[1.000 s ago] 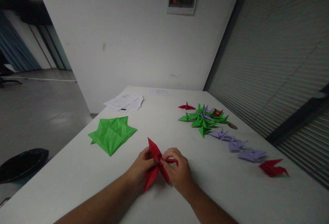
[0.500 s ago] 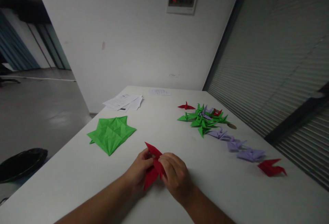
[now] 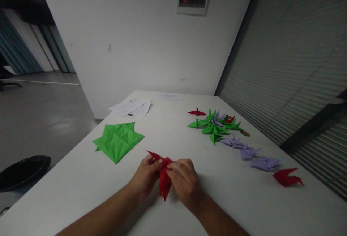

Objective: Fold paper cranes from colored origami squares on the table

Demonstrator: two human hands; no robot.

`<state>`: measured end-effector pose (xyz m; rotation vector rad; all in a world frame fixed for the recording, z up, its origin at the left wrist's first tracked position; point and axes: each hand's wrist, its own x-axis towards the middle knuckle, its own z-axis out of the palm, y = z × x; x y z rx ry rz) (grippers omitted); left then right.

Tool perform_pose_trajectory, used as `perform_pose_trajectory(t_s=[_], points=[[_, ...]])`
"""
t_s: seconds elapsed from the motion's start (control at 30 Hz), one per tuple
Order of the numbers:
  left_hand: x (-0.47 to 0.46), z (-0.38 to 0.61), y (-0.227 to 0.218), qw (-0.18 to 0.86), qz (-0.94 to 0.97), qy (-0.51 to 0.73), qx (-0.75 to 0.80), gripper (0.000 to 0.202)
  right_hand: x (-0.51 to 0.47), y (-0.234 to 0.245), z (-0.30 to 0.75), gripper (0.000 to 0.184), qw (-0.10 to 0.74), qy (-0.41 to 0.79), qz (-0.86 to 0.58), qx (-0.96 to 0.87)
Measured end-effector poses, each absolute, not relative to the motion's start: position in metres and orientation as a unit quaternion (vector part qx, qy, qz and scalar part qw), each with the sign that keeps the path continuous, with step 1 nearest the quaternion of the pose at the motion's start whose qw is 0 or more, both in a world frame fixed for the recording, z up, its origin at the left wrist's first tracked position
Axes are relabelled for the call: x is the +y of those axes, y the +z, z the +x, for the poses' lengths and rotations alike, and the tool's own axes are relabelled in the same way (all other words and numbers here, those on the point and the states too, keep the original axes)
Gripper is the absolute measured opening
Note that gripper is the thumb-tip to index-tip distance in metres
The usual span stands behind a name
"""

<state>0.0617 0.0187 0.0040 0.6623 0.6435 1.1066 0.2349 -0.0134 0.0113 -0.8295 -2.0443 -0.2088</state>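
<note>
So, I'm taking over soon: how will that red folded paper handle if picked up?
Probably very light: the red folded paper is thin, pinched between left hand and right hand. Its creased layers likely stiffen it; the free tip looks bendable.

head camera, looking down, close tabletop [image 3: 81,189]

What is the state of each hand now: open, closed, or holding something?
Left hand: closed on the red folded paper.
Right hand: closed on the same paper.
</note>
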Motion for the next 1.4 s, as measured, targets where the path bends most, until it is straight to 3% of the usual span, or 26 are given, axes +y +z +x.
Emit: perform_pose_trajectory(t_s=[0.17,0.33,0.53,0.67,0.8,1.07,1.23,1.3,1.4], points=[[0.020,0.061,0.004,0.763,0.292,0.506,0.277,0.025,-0.011,0.012,0.243,0.029,0.429,-0.091,-0.322,-0.839],[0.023,0.059,0.002,0.765,0.295,0.507,0.266,0.030,-0.007,0.010,0.246,0.038,0.500,-0.034,-0.336,-0.797],[0.021,0.060,0.003,0.742,0.343,0.494,0.295,0.028,0.006,-0.008,0.242,0.022,0.551,0.259,-0.429,-0.667],[0.022,0.059,0.003,0.745,0.343,0.502,0.274,0.024,0.011,-0.011,0.236,0.035,0.580,0.460,-0.428,-0.518],[0.025,0.057,0.003,0.764,0.316,0.501,0.257,0.019,0.007,-0.002,0.233,0.045,0.576,0.552,-0.393,-0.458],[0.022,0.058,0.006,0.757,0.292,0.509,0.288,0.025,0.011,-0.008,0.236,0.040,0.564,0.506,-0.436,-0.486],[0.020,0.062,0.005,0.742,0.319,0.510,0.295,0.025,0.009,-0.009,0.238,0.011,0.528,0.251,-0.505,-0.635],[0.021,0.062,0.002,0.704,0.345,0.526,0.329,0.027,0.006,-0.005,0.239,0.011,0.533,0.171,-0.499,-0.661],[0.025,0.060,-0.002,0.618,0.410,0.555,0.377,0.028,0.000,0.004,0.239,0.020,0.519,0.177,-0.437,-0.712]])
